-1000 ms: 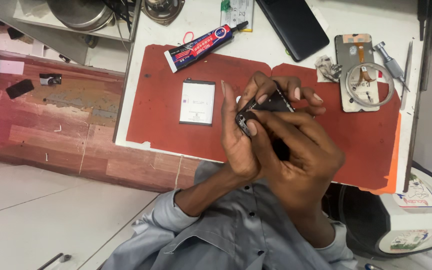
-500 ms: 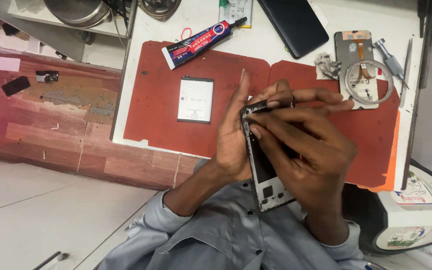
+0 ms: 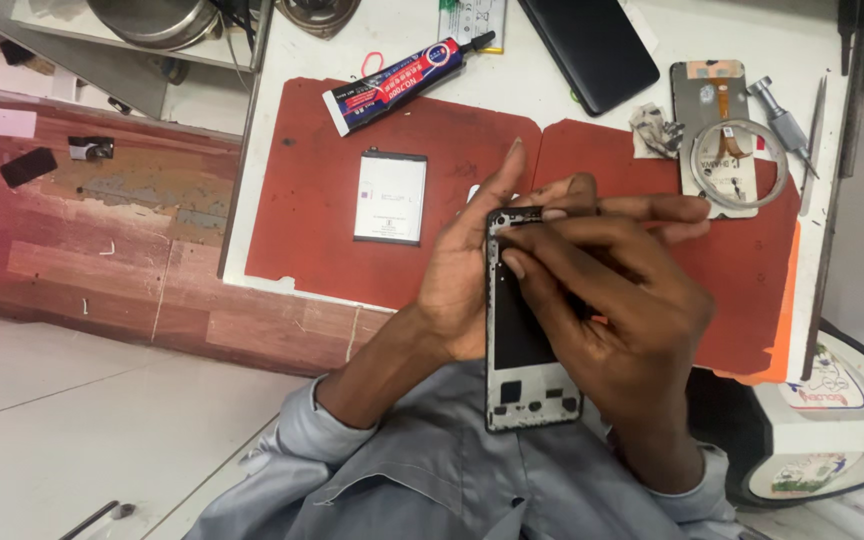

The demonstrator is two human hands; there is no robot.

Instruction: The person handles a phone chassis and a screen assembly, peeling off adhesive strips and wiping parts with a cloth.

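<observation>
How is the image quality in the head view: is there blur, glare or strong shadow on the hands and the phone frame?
Head view: even light, no hard shadows; phone frame sharp, left hand and right hand sharp too; white table bright, slightly washed out.

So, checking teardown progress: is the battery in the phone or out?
Out. The battery lies on the red mat, apart from the phone frame both hands hold.

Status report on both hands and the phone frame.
Left hand cradles the opened black phone frame upright. Right hand grips it, fingertips at its top edge. White rectangular battery lies apart on the red mat.
</observation>
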